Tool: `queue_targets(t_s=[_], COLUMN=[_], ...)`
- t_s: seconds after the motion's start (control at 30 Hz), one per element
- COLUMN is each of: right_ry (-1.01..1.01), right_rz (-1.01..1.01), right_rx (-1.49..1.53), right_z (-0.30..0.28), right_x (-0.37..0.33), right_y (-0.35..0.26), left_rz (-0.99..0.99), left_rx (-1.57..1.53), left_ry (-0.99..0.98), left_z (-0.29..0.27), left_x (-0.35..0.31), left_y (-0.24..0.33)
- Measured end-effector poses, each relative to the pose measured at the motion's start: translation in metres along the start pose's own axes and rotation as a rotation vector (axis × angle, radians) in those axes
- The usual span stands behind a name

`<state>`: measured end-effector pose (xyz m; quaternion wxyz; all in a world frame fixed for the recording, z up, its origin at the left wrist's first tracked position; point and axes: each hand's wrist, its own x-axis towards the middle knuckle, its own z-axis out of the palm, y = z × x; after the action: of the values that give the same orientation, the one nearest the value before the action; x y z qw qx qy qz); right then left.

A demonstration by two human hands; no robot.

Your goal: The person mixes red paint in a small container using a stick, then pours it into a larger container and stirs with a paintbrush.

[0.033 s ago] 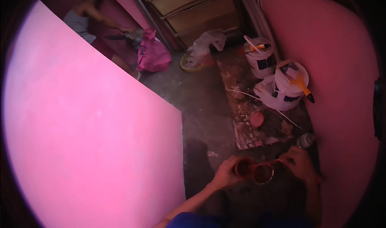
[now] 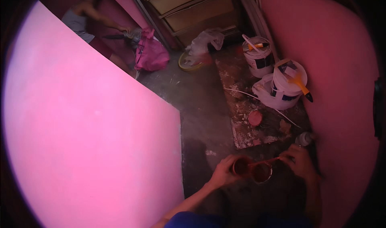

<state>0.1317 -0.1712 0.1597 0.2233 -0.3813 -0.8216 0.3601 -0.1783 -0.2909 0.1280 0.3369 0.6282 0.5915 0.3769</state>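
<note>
My left hand (image 2: 223, 171) is wrapped round a small red-stained cup (image 2: 237, 167), which looks tilted to the right. Close against it, on the right, is a second small round can (image 2: 263, 181) with dark red paint inside. Between the fingertips of my right hand (image 2: 299, 163) is a thin red-coated stick (image 2: 268, 161). Its far end reaches over the gap between the cup and the can. Whether the can rests on the floor or touches the cup, I cannot tell. A grey-capped bottle-like thing (image 2: 304, 139) stands just beyond my right hand.
Paint buckets (image 2: 258, 67) stand at the right wall, with an orange paintbrush (image 2: 299, 84) across the nearer one. A pink lid (image 2: 255, 118) lies on a paint-spattered board (image 2: 237, 127). A pink wall (image 2: 100, 139) fills the left. Behind it a person (image 2: 82, 18) handles a pink bag (image 2: 152, 53).
The whole view has shifted very slightly. The cup's mouth and the stick have moved a little to the left; both hands keep their hold.
</note>
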Motion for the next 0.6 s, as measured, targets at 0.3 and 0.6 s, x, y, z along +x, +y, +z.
queue_targets(t_s=[0.3,0.6], right_ry=[0.334,0.42], right_rz=[0.239,0.189], right_rx=[0.262,-0.083], right_z=[-0.07,-0.204], right_x=[0.066,0.277], right_y=[0.044,0.077], left_rz=[-0.074,-0.096], left_rx=[-0.028,-0.046], left_ry=[0.109,0.214], left_z=[-0.021,-0.047], left_x=[0.01,0.005], left_y=[-0.011,-0.024])
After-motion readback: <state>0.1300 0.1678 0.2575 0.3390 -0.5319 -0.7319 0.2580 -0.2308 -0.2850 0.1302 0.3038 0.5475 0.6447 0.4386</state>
